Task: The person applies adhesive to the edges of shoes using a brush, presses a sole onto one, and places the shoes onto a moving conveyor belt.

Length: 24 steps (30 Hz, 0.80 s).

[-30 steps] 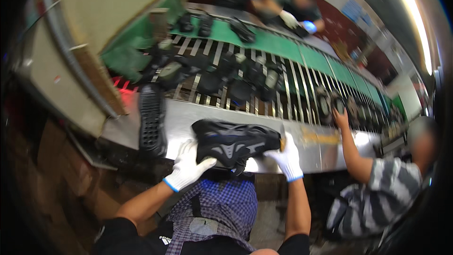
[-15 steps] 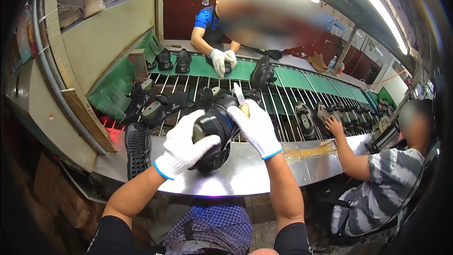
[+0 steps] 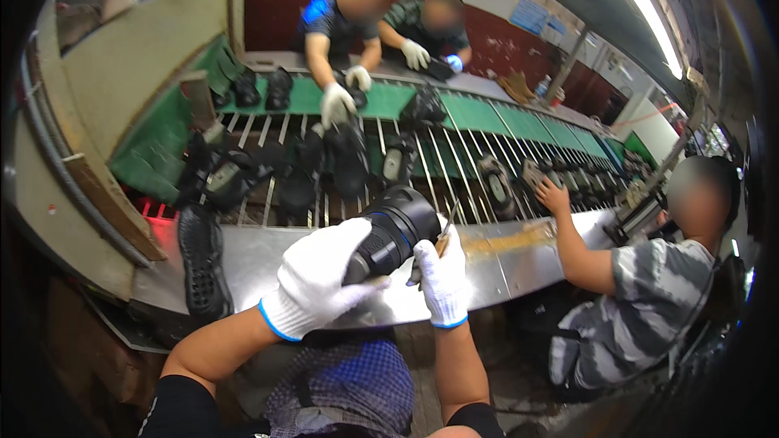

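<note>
In white knitted gloves with blue cuffs, both my hands are over the bench's near metal edge. My left hand [image 3: 320, 276] wraps round a black shoe [image 3: 398, 227] with a thin blue line across it; its rounded end points up and to the right. Just right of the shoe, my right hand [image 3: 442, 280] is closed on a thin-bladed knife [image 3: 452, 217], its brownish handle partly hidden by the fingers. The blade points upward. Whether it touches the shoe I cannot tell. A black sole [image 3: 201, 259] with a gridded tread stands on the metal left of my left hand.
Dark shoes [image 3: 345, 158] lie across the metal rods [image 3: 442, 162] beyond my hands. A green strip [image 3: 389, 99] runs behind them. Two gloved co-workers handle dark pieces on the far side. At right, another person's bare hand [image 3: 553, 195] touches a shoe in a row.
The shoe has turned, its rounded end swinging up and right. My right hand and the knife have moved down, off the shoe's upper side. The blue-sleeved co-worker's hand has moved toward the rods.
</note>
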### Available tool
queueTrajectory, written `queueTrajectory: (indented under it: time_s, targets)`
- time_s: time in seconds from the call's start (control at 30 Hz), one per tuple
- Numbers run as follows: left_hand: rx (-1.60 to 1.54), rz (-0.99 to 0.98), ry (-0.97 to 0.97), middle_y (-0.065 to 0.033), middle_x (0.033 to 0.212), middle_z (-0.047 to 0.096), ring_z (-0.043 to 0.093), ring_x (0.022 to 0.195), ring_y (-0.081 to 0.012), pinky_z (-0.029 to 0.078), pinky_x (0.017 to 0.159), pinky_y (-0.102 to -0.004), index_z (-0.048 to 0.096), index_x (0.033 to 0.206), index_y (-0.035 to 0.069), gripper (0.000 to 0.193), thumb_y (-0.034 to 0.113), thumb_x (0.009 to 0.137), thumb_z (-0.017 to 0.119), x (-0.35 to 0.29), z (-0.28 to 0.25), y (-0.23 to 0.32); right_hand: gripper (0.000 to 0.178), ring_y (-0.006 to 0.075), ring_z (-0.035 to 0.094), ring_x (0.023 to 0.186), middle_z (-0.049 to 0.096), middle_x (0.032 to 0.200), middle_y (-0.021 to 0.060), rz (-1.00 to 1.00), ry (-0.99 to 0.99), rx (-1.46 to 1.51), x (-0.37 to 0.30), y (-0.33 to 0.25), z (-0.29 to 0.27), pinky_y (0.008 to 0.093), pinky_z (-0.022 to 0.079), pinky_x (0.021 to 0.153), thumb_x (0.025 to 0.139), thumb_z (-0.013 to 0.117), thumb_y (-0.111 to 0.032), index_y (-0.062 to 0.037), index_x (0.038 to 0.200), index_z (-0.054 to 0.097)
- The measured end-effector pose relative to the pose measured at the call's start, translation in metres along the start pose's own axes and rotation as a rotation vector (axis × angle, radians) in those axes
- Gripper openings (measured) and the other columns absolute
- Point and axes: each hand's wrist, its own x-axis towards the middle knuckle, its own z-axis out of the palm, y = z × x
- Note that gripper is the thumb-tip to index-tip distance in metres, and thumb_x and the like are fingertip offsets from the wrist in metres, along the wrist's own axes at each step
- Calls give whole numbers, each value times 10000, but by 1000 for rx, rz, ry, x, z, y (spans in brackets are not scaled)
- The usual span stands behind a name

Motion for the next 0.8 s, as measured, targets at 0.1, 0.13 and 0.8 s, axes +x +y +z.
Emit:
queueTrajectory:
  time_s: [0.1,0.13,0.8]
  targets:
    - [49,205,-42,-251,1178,736,752,974,-386,615,860,-430,656,1332,-43,722,285,759,951,-13,14,24,480,70,611,723,671,1028,29,42,14,-106,-26,-13,-34,236,548,630,1019,648,-121,-2,1469,531]
    - [20,175,-108,-256,1131,729,747,953,-396,615,854,-452,680,1264,-48,673,268,742,964,-10,23,38,481,81,625,794,673,1077,35,79,20,-96,-34,-15,-45,247,557,696,1020,636,-111,-2,1476,530]
    - [36,-190,-526,-243,1456,642,636,1318,-439,516,1124,-485,611,1465,21,856,431,784,927,-41,40,-62,364,201,660,1156,716,1259,129,71,448,-247,-33,136,-54,352,513,1055,1128,652,-253,43,1339,655]
